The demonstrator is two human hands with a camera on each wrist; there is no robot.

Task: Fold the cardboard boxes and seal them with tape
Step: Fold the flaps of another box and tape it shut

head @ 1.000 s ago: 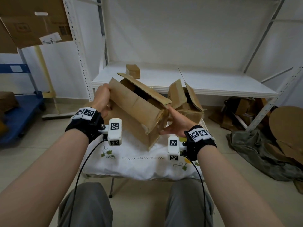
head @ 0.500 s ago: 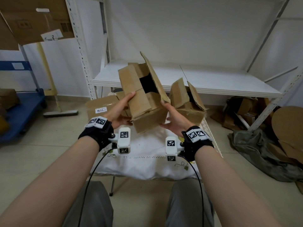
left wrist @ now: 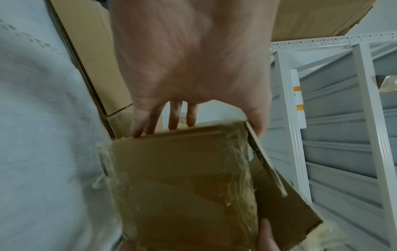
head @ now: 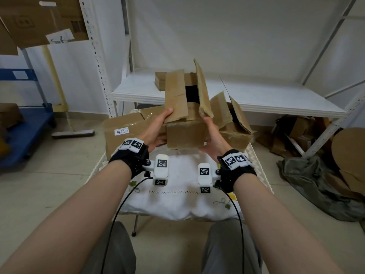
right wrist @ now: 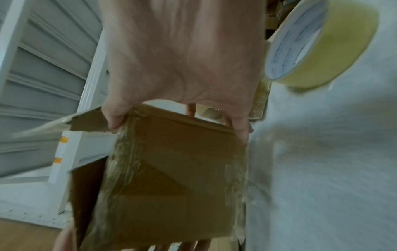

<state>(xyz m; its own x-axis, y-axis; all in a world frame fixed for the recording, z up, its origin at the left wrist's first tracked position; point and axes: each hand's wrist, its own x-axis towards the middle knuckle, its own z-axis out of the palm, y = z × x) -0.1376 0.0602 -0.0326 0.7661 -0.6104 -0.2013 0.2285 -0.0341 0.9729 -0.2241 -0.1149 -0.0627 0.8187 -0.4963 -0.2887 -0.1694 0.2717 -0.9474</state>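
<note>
I hold a small worn cardboard box (head: 185, 135) above the white-clothed table (head: 177, 200), its open end facing up. My left hand (head: 156, 129) grips its left side, thumb on the folded-in left flap (head: 175, 95). My right hand (head: 211, 135) grips the right side, thumb at the base of the upright right flap (head: 203, 88). In the left wrist view the box's taped bottom (left wrist: 184, 186) shows with my fingers (left wrist: 171, 118) along its far edge. The right wrist view shows the same taped face (right wrist: 171, 169) and a roll of yellowish tape (right wrist: 318, 44) on the cloth.
A second open, torn box (head: 233, 125) sits just right of the held one. A larger box with a white label (head: 122, 133) stands to the left. A small box (head: 160, 82) lies on the white shelf (head: 266, 99) behind. Cardboard scraps and grey cloth (head: 316, 184) cover the floor at right.
The box has turned from lying tilted across my hands to standing with its open end up. Both hands shifted along it and drew closer together.
</note>
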